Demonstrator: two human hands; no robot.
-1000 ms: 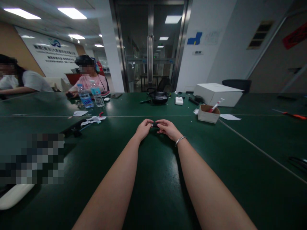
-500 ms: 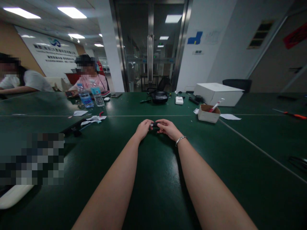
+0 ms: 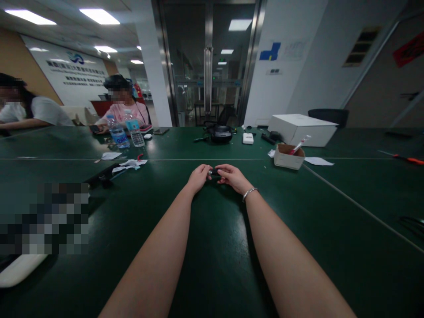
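Observation:
Between my two hands, just above the green table (image 3: 212, 247), is a small dark object (image 3: 214, 172) with a shiny metallic end on its left. My left hand (image 3: 199, 177) pinches the metallic end. The dark end is held by the fingertips of my right hand (image 3: 232, 177), whose lower fingers are curled beneath. The fingers partly cover the object, and what it is cannot be made out. A silver bracelet (image 3: 249, 194) circles my right wrist.
Beyond my hands lie a black round case (image 3: 221, 134) and a small white box (image 3: 247, 138). An open carton (image 3: 289, 160) and a large white box (image 3: 303, 128) stand right. Bottles (image 3: 134, 129), paper scraps (image 3: 130, 165) and two seated people are left.

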